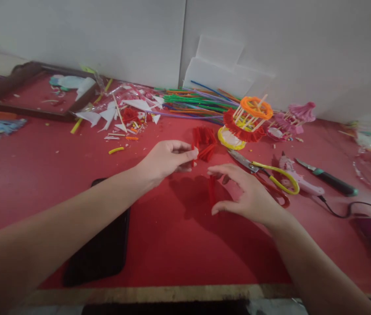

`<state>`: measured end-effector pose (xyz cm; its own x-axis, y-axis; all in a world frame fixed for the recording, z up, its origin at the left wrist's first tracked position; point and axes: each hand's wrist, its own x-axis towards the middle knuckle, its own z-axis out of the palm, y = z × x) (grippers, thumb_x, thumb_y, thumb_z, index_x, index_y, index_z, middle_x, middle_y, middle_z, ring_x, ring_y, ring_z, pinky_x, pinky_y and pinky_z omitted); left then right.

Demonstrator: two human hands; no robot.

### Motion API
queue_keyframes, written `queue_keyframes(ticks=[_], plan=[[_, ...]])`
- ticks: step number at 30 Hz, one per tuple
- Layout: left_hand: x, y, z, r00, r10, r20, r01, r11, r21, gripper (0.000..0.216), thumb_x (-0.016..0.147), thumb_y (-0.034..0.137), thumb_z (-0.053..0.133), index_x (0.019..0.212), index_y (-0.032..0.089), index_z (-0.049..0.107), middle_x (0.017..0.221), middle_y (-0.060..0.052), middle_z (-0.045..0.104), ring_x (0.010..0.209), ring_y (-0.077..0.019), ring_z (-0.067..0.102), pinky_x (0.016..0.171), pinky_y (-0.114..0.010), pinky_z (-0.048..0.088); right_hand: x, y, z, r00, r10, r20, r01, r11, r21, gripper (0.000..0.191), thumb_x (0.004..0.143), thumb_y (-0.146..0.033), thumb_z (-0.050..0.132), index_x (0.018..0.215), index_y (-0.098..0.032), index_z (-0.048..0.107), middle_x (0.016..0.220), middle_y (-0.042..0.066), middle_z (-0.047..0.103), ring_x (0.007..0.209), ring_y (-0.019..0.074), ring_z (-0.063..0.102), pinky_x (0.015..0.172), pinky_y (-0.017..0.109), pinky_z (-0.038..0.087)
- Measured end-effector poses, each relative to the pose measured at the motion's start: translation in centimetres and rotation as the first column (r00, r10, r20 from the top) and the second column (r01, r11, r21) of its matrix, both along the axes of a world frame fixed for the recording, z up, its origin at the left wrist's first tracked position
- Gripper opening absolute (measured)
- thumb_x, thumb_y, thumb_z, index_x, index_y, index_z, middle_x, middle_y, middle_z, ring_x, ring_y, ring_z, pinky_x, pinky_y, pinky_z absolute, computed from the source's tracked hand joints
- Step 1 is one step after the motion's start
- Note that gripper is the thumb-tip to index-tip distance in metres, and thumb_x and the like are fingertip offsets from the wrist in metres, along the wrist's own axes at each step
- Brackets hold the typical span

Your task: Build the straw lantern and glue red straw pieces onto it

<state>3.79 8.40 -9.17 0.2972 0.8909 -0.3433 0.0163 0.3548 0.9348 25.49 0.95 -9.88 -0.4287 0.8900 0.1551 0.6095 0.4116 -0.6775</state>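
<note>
My left hand [168,158] is closed in a pinch on a short red fuzzy stick, right beside a small heap of red pipe-cleaner pieces [205,141] on the red table [40,175]. My right hand [249,194] hovers just to the right, fingers curled, thumb and fingers closed on a short red pipe-cleaner piece [212,194] that stands upright. A small lantern-like model [246,120] of wooden sticks with orange, red and yellow fuzzy rings stands behind the heap.
Scissors with yellow-and-red handles [270,177], a pink glue gun [298,177] with a black cord and a craft knife [328,179] lie to the right. Coloured pipe cleaners [198,105], white paper scraps [106,116], a wooden frame [40,87], a pink model [290,118]. A black phone [101,245] lies near the front edge.
</note>
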Motion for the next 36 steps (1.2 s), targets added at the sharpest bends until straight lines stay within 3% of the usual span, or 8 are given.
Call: queue_keyframes(ticks=[4, 6, 13, 19, 27, 36], plan=[[0.0, -2.9, -0.2, 0.985, -0.055, 0.166, 0.089, 0.975, -0.206, 0.021, 0.074, 0.018, 0.081, 0.069, 0.013, 0.062, 0.068, 0.002, 0.065, 0.064, -0.0083, 0.065, 0.067, -0.022, 0.056, -0.4, -0.1, -0.2, 0.997, -0.015, -0.077, 0.020, 0.998, 0.066, 0.074, 0.070, -0.050, 0.084, 0.134, -0.030, 0.053, 0.126, 0.009, 0.066, 0.111, 0.0263, 0.065, 0.095, 0.044, 0.056], [0.1, -3.8, -0.4, 0.974, -0.101, 0.203, 0.151, 0.957, -0.247, 0.022, 0.071, 0.019, 0.083, 0.070, 0.013, 0.063, 0.069, 0.003, 0.063, 0.066, -0.0079, 0.064, 0.066, -0.022, 0.057, -0.8, -0.3, -0.2, 0.997, -0.002, -0.083, 0.010, 0.996, 0.089, 0.075, 0.070, -0.048, 0.084, 0.135, -0.029, 0.052, 0.124, 0.009, 0.066, 0.113, 0.0266, 0.064, 0.099, 0.046, 0.054], [0.5, -4.3, -1.3, 0.956, -0.224, 0.189, 0.258, 0.949, -0.180, 0.036, 0.059, 0.034, 0.090, 0.069, 0.014, 0.062, 0.062, 0.005, 0.060, 0.053, -0.0065, 0.058, 0.050, -0.019, 0.054, -0.7, -0.5, -0.8, 0.972, 0.034, -0.231, -0.022, 0.998, 0.057, 0.077, 0.069, -0.045, 0.086, 0.137, -0.031, 0.051, 0.124, 0.007, 0.063, 0.111, 0.0246, 0.063, 0.099, 0.044, 0.054], [0.6, -4.5, -1.3, 0.975, -0.214, 0.061, 0.221, 0.960, -0.172, 0.023, 0.067, 0.025, 0.085, 0.068, 0.014, 0.064, 0.060, 0.002, 0.064, 0.052, -0.0074, 0.058, 0.049, -0.019, 0.052, -0.1, -0.3, -1.2, 0.913, 0.027, -0.407, 0.004, 0.997, 0.074, 0.077, 0.071, -0.042, 0.086, 0.138, -0.036, 0.049, 0.127, 0.006, 0.061, 0.115, 0.0244, 0.060, 0.101, 0.043, 0.053], [0.3, -4.2, -1.6, 0.968, -0.190, 0.165, 0.216, 0.963, -0.160, 0.037, 0.059, 0.044, 0.090, 0.069, 0.016, 0.068, 0.059, 0.003, 0.062, 0.050, -0.0066, 0.056, 0.045, -0.017, 0.047, -0.7, -0.7, -1.7, 0.949, 0.024, -0.314, 0.021, 0.990, 0.139, 0.080, 0.072, -0.045, 0.084, 0.141, -0.037, 0.045, 0.130, 0.007, 0.061, 0.117, 0.0276, 0.061, 0.103, 0.050, 0.053], [0.3, -4.4, -1.5, 0.953, -0.151, 0.262, 0.217, 0.945, -0.246, 0.046, 0.049, 0.047, 0.094, 0.067, 0.014, 0.069, 0.066, 0.000, 0.071, 0.057, -0.0092, 0.066, 0.060, -0.021, 0.057, -1.3, -0.7, -2.4, 0.930, 0.037, -0.367, 0.019, 0.989, 0.148, 0.089, 0.070, -0.041, 0.087, 0.145, -0.039, 0.039, 0.128, 0.007, 0.059, 0.114, 0.0265, 0.063, 0.101, 0.049, 0.055]])
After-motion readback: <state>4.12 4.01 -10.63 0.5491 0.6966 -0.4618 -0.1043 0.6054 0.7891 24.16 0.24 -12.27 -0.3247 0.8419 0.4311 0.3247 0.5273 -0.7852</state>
